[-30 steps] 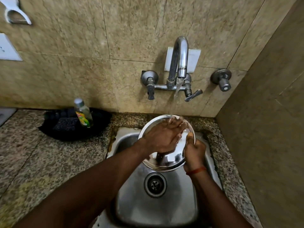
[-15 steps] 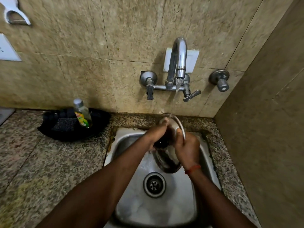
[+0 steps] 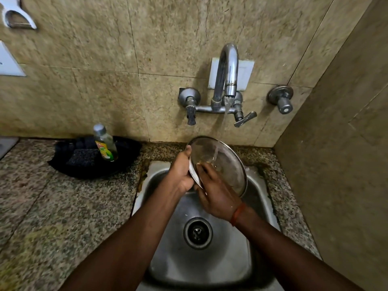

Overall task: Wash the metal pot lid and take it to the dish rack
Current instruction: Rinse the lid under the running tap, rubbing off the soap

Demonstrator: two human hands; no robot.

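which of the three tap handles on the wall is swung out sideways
The middle handle, just right of the spout, angles out to the right. The left handle hangs straight down; the far-right knob is round and points outward.

So the pot lid [image 3: 226,164] got flipped, going edge-on half a second back, and now shows its other face. The left hand [image 3: 181,173] switched from rubbing to gripping the left rim, and the right hand [image 3: 218,196] moved off the right edge, fingers flat on the face.
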